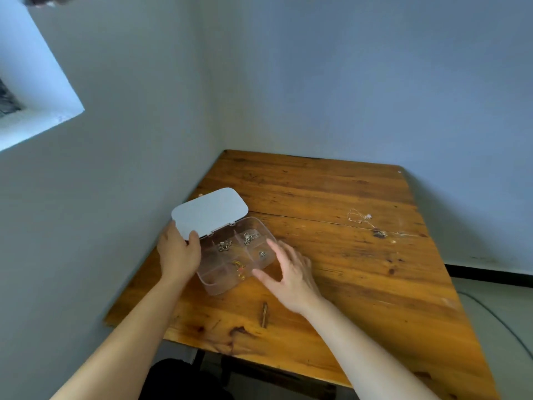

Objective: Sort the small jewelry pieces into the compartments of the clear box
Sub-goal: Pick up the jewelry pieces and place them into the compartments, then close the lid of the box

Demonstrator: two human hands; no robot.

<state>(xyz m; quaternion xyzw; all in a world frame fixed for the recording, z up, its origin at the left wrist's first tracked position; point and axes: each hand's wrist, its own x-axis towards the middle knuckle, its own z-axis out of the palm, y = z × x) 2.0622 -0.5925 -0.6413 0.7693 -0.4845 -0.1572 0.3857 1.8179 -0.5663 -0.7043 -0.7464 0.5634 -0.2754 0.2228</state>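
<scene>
A wooden tabletop (331, 255) fills the lower right of the view, pushed into the corner of two pale blue-grey walls (317, 82). Near its left edge sits a clear box (261, 229) divided into compartments, its lid (210, 211) hinged open and tilted up toward the left wall. The person's left hand (178, 254) grips the lid's near corner, thumb on the inside face and fingers curled behind it. The right hand (291, 269) hovers at the right side of the box, fingers spread and loosely extended, holding nothing. Inside the box, silver-coloured pieces (225, 245) lie in a far left compartment, more silver pieces (249, 237) in the far right one, a single small piece (262, 253) in a middle right one, and gold and pink pieces (240, 269) in a near one. Well apart, toward the right side of the tabletop, lies a thin chain (360, 217) with a small pale charm.
</scene>
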